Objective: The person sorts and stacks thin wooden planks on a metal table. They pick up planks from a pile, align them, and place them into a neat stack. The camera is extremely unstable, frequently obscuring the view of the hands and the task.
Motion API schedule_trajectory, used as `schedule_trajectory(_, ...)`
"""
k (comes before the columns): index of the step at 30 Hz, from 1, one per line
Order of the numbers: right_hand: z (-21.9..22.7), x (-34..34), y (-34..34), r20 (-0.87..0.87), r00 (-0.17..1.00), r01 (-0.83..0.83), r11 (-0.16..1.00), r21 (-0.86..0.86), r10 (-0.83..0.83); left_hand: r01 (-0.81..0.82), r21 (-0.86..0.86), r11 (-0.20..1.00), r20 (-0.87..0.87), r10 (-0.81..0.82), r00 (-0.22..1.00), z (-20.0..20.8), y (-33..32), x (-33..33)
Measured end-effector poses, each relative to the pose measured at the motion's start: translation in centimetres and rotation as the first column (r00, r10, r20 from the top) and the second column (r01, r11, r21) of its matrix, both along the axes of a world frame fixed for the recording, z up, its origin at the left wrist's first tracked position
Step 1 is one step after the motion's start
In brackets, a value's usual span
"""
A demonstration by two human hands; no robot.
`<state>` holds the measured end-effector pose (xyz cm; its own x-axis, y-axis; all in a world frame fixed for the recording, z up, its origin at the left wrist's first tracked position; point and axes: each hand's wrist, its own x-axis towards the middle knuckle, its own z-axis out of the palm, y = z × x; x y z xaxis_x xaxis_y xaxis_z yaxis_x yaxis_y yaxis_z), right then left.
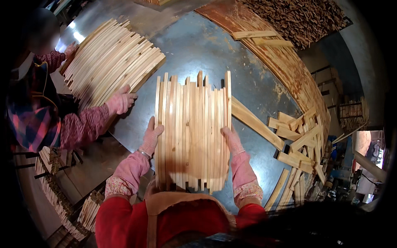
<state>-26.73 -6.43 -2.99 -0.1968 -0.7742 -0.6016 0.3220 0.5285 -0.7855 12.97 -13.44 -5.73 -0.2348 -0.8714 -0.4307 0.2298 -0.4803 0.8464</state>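
Note:
A flat row of several pale wooden slats (192,132) lies side by side on a grey metal table (198,49) in front of me. My left hand (151,134), in a pink glove, presses flat against the row's left edge. My right hand (232,139), also gloved, presses against its right edge. The slat ends are uneven at the far and near sides. Both hands squeeze the row between them.
A person at the left, in a plaid top, has gloved hands (121,101) on a larger fanned stack of slats (109,62). Loose offcuts (300,140) pile at the right. A long board (254,122) lies beside my row. Wood scraps (297,16) heap at the far right.

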Motion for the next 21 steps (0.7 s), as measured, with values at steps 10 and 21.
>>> schedule_trajectory(10,8.0,-2.7,2.8,-0.102,0.989,0.067,0.945,-0.321,-0.105,0.088,-0.128,0.988,-0.162,-0.109,0.981,10.7,-2.9,-1.4)
schedule_trajectory(21,14.9,-6.7,4.4,-0.629,0.738,-0.31,0.704,-0.638,-0.245,0.289,-0.693,0.66,0.124,-0.286,0.95,18.6,-11.7,-4.6)
